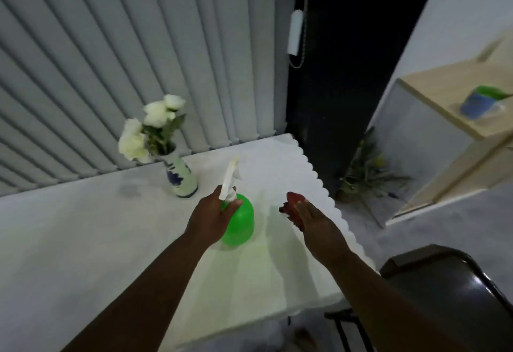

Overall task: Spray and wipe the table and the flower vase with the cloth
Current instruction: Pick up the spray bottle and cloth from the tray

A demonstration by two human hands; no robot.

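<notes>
I see grey vertical blinds (111, 74) at the back, their white cord weight (295, 32) hanging over dark glass. A dark folding chair (449, 290) stands lower right, near a wooden cabinet (449, 118) and a floor plant (366, 174).

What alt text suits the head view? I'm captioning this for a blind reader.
A person's left hand grips a green spray bottle over a white table, while the right hand holds a red cloth. A vase of white flowers stands behind.
</notes>
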